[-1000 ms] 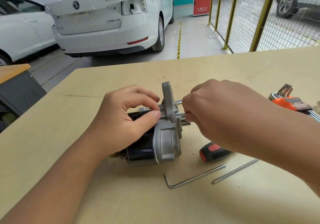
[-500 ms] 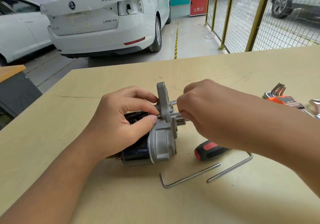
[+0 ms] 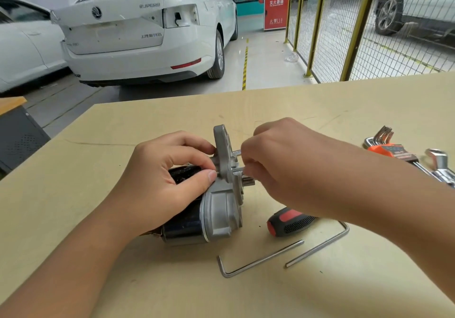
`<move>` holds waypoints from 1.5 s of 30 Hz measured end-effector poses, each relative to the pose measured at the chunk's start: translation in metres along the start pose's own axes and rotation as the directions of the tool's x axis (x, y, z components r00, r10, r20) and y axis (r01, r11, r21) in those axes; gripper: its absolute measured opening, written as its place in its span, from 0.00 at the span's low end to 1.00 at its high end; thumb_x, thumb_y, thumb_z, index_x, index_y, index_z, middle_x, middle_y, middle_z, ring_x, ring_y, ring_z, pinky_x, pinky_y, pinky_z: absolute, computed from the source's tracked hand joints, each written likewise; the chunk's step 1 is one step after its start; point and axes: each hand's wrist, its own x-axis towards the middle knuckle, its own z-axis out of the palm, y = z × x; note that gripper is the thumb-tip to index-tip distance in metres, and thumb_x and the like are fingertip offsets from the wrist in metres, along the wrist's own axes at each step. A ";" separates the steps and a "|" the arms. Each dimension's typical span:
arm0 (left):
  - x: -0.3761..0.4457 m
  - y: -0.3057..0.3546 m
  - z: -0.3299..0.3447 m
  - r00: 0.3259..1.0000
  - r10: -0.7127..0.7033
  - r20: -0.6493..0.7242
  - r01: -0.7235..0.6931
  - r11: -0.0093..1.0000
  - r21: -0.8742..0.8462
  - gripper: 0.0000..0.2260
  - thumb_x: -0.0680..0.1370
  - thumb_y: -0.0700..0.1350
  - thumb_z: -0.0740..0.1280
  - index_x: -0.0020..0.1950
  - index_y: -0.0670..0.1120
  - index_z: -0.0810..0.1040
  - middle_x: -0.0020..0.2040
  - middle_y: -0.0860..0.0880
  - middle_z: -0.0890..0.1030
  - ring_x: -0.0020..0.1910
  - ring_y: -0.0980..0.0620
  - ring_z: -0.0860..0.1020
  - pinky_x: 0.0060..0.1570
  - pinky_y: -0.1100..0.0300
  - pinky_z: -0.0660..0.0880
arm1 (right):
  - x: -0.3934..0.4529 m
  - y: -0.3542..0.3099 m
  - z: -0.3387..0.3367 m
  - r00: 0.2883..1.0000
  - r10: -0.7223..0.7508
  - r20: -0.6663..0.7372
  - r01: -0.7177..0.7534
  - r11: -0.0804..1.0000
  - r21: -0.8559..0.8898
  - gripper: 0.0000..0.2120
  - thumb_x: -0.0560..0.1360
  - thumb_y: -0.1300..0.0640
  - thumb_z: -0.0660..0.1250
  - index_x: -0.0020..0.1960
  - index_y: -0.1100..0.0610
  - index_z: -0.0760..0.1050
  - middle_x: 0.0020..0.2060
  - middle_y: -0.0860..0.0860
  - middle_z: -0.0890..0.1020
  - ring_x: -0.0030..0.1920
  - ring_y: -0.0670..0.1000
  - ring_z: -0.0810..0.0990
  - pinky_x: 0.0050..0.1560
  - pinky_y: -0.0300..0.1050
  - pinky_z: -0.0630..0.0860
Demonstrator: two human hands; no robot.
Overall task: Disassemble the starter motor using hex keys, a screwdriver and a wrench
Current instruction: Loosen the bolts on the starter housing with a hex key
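Hex keys [image 3: 261,260]: two loose ones lying nearest you on the table [image 3: 73,194].
Screwdriver [image 3: 290,221]: just behind them, handle poking out under your right arm.
Motor [image 3: 209,207]: mid-table on its side.
Left hand [image 3: 162,180]: gripping the motor's black body.
Right hand [image 3: 278,160]: pinching a thin metal rod at the flange.
Key set [image 3: 386,148]: far right.

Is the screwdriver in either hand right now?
No, the screwdriver lies on the table under the right forearm, touched by neither hand.

The white car [image 3: 138,37] reads "SUPERB" — the red cabinet [image 3: 276,1] shows, seemingly, "119".
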 end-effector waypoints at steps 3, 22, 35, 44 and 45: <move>0.000 0.001 0.001 1.000 -0.019 0.002 0.019 1.000 -0.002 0.02 0.73 0.46 0.75 0.42 0.51 0.88 0.52 0.57 0.85 0.56 0.55 0.83 0.58 0.65 0.75 | 0.000 -0.001 0.002 0.998 -0.013 0.061 0.016 0.999 -0.034 0.09 0.79 0.64 0.63 0.41 0.57 0.77 0.39 0.51 0.75 0.37 0.53 0.78 0.39 0.53 0.81; 0.001 -0.001 0.002 0.994 -0.090 0.061 0.092 0.995 -0.037 0.03 0.74 0.48 0.73 0.41 0.54 0.85 0.53 0.61 0.84 0.57 0.57 0.82 0.57 0.58 0.76 | 0.001 0.005 0.003 0.998 -0.019 0.054 0.023 0.996 -0.082 0.09 0.78 0.65 0.64 0.42 0.56 0.78 0.39 0.51 0.76 0.38 0.53 0.78 0.39 0.53 0.81; 0.001 0.000 0.002 0.994 -0.092 0.056 0.095 0.995 -0.044 0.02 0.73 0.48 0.73 0.41 0.53 0.86 0.53 0.61 0.84 0.57 0.57 0.82 0.57 0.55 0.76 | 0.003 0.009 -0.001 1.000 -0.008 0.013 0.008 1.000 0.012 0.11 0.81 0.62 0.61 0.41 0.54 0.74 0.37 0.52 0.77 0.39 0.55 0.78 0.41 0.58 0.80; 0.001 0.000 0.002 0.995 -0.088 0.056 0.090 0.995 -0.042 0.02 0.74 0.48 0.73 0.42 0.53 0.86 0.52 0.61 0.84 0.56 0.56 0.82 0.56 0.54 0.77 | 0.001 -0.002 -0.003 0.999 -0.039 -0.005 0.037 0.978 -0.207 0.06 0.78 0.63 0.64 0.44 0.54 0.76 0.37 0.50 0.73 0.32 0.54 0.75 0.29 0.46 0.71; 0.001 0.000 0.002 0.995 -0.088 0.056 0.091 0.995 -0.041 0.02 0.74 0.48 0.73 0.42 0.53 0.86 0.52 0.61 0.84 0.56 0.56 0.82 0.56 0.54 0.77 | 0.001 -0.002 -0.002 0.999 -0.039 -0.003 0.038 0.977 -0.208 0.07 0.79 0.63 0.64 0.44 0.54 0.76 0.37 0.50 0.73 0.32 0.53 0.75 0.29 0.46 0.71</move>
